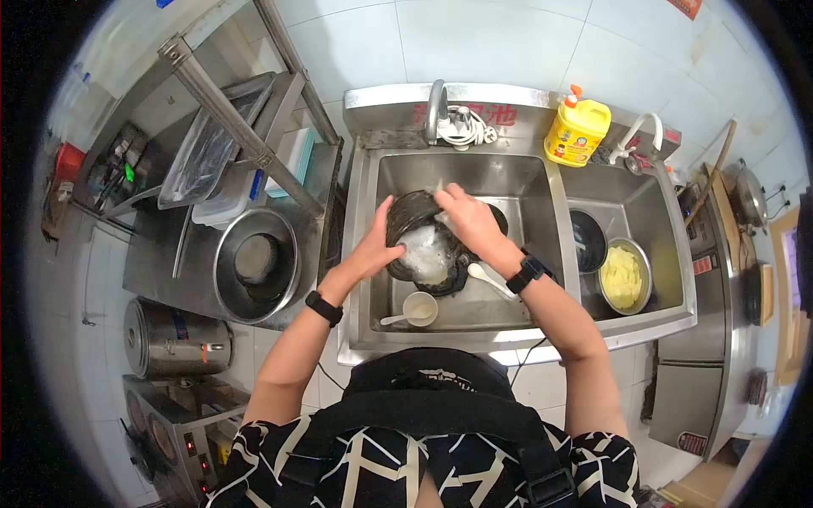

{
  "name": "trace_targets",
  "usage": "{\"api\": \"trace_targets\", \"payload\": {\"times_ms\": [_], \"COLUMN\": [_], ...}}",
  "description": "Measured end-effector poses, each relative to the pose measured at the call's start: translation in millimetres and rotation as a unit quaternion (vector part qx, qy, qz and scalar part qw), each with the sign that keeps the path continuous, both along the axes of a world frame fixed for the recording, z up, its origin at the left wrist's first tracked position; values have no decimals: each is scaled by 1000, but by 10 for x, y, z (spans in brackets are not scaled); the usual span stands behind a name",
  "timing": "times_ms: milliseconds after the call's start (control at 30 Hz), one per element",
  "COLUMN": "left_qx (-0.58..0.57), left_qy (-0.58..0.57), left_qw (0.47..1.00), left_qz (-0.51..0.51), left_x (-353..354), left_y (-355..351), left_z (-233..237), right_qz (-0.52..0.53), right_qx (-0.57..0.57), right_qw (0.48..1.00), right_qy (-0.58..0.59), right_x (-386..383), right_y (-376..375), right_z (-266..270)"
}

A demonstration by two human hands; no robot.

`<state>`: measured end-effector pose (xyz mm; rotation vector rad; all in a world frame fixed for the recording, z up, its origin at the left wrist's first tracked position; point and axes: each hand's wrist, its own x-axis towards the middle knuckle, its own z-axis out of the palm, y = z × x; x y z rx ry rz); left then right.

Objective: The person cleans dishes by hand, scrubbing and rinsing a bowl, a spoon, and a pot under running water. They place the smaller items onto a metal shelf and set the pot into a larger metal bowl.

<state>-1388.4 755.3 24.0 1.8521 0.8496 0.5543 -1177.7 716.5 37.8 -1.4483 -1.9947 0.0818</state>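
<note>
In the left basin of a steel sink (pixel 360 279), a dark pot (pixel 410 206) is tilted, with white suds inside. My left hand (pixel 369 244) grips its left rim, thumb on the inner side and fingers around the outside. Over the pot's right side, my right hand (pixel 471 222) is closed, fingers bent; a pale scrap shows at its fingertips, too small to name. Below it lies a white spoon (pixel 489 278). A white handled cup (pixel 420 310) stands nearer me. Another dark round vessel (pixel 500 218) is partly hidden behind my right hand.
The right basin holds a black pan (pixel 586 240) and a steel bowl of pale yellow slices (pixel 622 278). A faucet (pixel 437 110) and yellow detergent jug (pixel 577 133) stand at the back. Left, a shelf post (pixel 246 131) rises beside a large steel bowl (pixel 227 292).
</note>
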Motion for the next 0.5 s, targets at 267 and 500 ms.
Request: {"api": "trace_targets", "payload": {"times_ms": [267,500], "left_qx": [22,-197], "left_qy": [47,-83], "left_qw": [999,972], "left_qz": [15,100], "left_x": [144,271], "left_y": [-29,-365], "left_z": [-504,-494], "right_qz": [124,-170], "right_qx": [86,-94], "right_qw": [986,956], "right_qy": [-74,218], "right_x": [-119,237], "right_y": [83,-366], "right_z": [-95,-1137]}}
